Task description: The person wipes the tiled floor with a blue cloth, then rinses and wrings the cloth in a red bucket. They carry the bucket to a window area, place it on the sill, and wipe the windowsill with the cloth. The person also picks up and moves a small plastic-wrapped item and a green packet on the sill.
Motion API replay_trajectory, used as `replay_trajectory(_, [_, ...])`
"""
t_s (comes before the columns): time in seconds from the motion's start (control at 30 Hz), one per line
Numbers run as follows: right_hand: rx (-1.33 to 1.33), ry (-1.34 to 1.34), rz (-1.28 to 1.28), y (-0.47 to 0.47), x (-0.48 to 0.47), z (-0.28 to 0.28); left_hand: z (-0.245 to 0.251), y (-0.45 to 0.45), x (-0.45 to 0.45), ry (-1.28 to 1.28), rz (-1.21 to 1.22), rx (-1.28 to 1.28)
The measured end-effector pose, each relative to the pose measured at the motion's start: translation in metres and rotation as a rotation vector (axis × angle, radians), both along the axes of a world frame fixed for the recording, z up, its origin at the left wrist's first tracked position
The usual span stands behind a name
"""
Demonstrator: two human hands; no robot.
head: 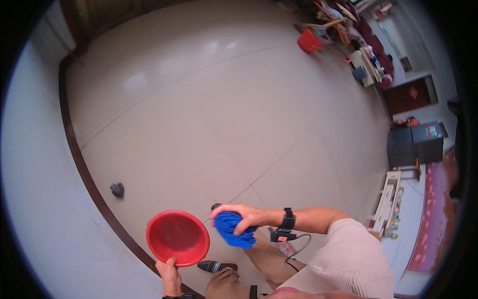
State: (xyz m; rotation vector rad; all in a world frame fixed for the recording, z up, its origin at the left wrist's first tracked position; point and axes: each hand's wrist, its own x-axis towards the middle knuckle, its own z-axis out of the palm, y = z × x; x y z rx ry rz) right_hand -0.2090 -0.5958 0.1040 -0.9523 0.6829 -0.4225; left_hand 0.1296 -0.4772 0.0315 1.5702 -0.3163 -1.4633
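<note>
My left hand [170, 274] grips the near rim of a round red plastic basin [177, 237], its thumb over the edge; the inside looks wet, and how much water it holds I cannot tell. To the right of the basin, my right hand [239, 218] is closed around a bunched blue cloth [233, 231], which hangs out below the fingers. The cloth and the basin are apart. A dark crumpled thing [117, 190] lies on the tiled floor near the wall, at the left.
A white wall with a dark baseboard [87, 168] curves along the left. At the upper right stand a red bucket [310, 41] and a cluttered small table [364, 67]. A dark refrigerator [414, 144] and a low white cabinet [384, 205] are at the right. My shoe [216, 266] is below the basin.
</note>
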Motion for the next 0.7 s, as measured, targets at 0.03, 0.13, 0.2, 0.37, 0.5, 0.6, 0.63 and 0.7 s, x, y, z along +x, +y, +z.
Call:
replay_trajectory(0.03, [0.035,0.058,-0.056,0.016,-0.028,0.008,0.017,0.007,-0.003,0.027,-0.012,-0.045])
replay_trajectory(0.13, [-0.044,0.374,-0.172,0.084,-0.132,0.035,0.074,0.036,-0.013,-0.063,-0.092,0.072])
replay_trajectory(0.2, [0.047,0.611,-0.199,0.131,-0.2,0.05,0.115,0.046,-0.011,-0.069,-0.165,0.154])
replay_trajectory(0.37, [0.177,1.085,-0.274,0.25,-0.348,0.099,0.202,0.024,-0.023,-0.036,-0.158,0.277])
replay_trajectory(0.5, [0.348,1.214,-0.401,0.279,-0.402,0.139,0.287,-0.029,-0.043,-0.024,-0.23,0.327])
replay_trajectory(0.6, [0.262,1.293,-0.366,0.274,-0.422,0.164,0.339,-0.084,-0.083,-0.029,-0.307,0.288])
replay_trajectory(0.63, [0.275,1.273,-0.388,0.269,-0.425,0.171,0.35,-0.103,-0.095,-0.031,-0.336,0.271])
replay_trajectory(0.7, [0.29,1.214,-0.448,0.255,-0.424,0.179,0.369,-0.136,-0.119,-0.04,-0.387,0.238])
